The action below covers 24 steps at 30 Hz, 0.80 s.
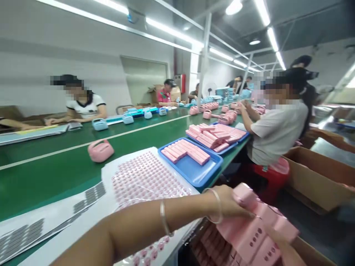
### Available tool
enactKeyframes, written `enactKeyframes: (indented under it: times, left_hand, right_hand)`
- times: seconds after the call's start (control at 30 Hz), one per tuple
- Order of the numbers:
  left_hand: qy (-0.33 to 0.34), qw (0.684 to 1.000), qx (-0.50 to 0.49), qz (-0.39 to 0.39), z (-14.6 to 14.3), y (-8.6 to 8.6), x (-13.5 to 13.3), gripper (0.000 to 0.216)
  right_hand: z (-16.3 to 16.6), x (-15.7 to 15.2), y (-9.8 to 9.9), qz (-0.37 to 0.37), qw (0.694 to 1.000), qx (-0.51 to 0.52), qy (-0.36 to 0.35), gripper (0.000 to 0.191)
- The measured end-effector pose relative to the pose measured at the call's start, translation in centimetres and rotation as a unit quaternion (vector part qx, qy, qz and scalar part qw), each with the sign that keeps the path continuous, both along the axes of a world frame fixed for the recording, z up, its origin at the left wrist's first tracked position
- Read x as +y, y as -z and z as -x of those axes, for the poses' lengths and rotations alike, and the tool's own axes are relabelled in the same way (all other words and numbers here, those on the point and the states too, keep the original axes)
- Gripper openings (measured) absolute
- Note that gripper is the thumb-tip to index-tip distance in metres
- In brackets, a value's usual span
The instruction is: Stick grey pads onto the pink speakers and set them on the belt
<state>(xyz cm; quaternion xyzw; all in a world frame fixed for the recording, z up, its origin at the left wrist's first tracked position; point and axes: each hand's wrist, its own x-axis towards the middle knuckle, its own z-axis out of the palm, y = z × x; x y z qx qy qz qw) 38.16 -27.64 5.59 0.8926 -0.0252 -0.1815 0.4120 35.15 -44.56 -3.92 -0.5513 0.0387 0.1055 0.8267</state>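
Beside the conveyor (55, 173), left hand (230, 205) clasps smooth pink plastic shells (257, 236); right hand (285, 253) grip unclear.

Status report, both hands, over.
Left hand closed on pink casings. Right hand beneath them, mostly hidden. Sticker sheet and blue tray alongside.

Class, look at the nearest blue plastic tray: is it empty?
No: the blue plastic tray holds rows of flat pink plastic bars across its far half.

head view, forward along conveyor belt (55, 173)
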Motion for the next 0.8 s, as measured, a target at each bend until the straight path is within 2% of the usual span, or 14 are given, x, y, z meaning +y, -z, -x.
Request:
enactKeyframes:
  times: [0.07, 0.17, 0.23, 0.33, 0.43, 0.53, 0.67, 0.8]
  left_hand:
    - [-0.104, 0.992, -0.025, 0.069, 3.5, -0.6, 6.1, 0.045]
    - [-0.254, 0.953, -0.060, 0.153, 8.7, -1.2, 14.1, 0.045]
    - [-0.341, 0.919, -0.058, 0.191, 11.6, -1.3, 18.2, 0.049]
    - [-0.435, 0.865, -0.038, 0.247, 14.6, -0.5, 22.5, 0.047]
    - [-0.494, 0.815, -0.012, 0.303, 16.6, 1.1, 25.0, 0.041]
    - [-0.525, 0.771, 0.015, 0.360, 17.9, 2.6, 26.1, 0.040]
    - [-0.531, 0.733, 0.020, 0.424, 18.2, 3.9, 26.3, 0.037]
    - [-0.528, 0.718, 0.020, 0.453, 16.5, 4.9, 25.5, 0.035]
  right_hand:
    - [0.7, 6.1, -2.7, -0.010, 0.995, 0.001, -0.100, 0.041]
    - [1.2, 15.0, -5.9, -0.023, 0.969, -0.021, -0.245, 0.050]
    - [1.3, 20.3, -7.2, -0.021, 0.949, -0.033, -0.313, 0.049]
    - [1.3, 26.8, -8.0, 0.016, 0.920, -0.031, -0.390, 0.038]
    - [1.7, 31.1, -7.5, 0.085, 0.893, -0.021, -0.442, 0.021]
    - [2.2, 33.2, -6.7, 0.143, 0.870, -0.015, -0.472, 0.015]
    - [1.9, 33.5, -6.3, 0.166, 0.854, -0.018, -0.493, 0.018]
    - [0.1, 32.8, -6.3, 0.182, 0.848, -0.020, -0.498, 0.021]
